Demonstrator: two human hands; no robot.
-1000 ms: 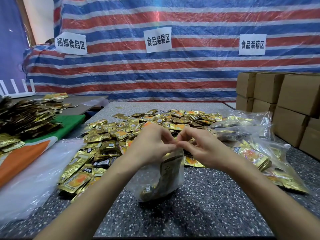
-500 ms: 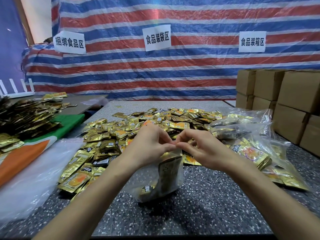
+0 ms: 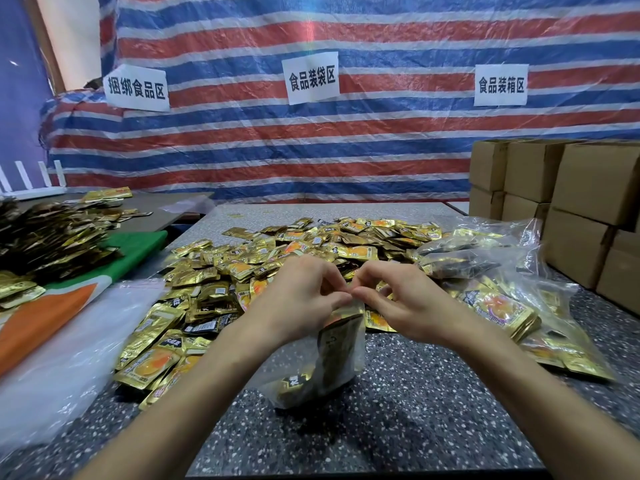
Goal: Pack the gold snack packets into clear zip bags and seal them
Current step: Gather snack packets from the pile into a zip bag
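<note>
The left hand (image 3: 304,299) and right hand (image 3: 408,306) pinch the top edge of the clear zip bag (image 3: 332,375), meeting at mid-seal. The bag stands on the desk (image 3: 415,420) directly beneath them, its zip line running left-right; both hands are equally near.

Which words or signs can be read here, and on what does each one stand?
"捆绑食品区": left paper sign on the striped tarp.
"食品装袋区": middle paper sign, same tarp.
"食品装箱区": right paper sign, same tarp.
Print on the gold snack packets: too blurred to read.
</note>
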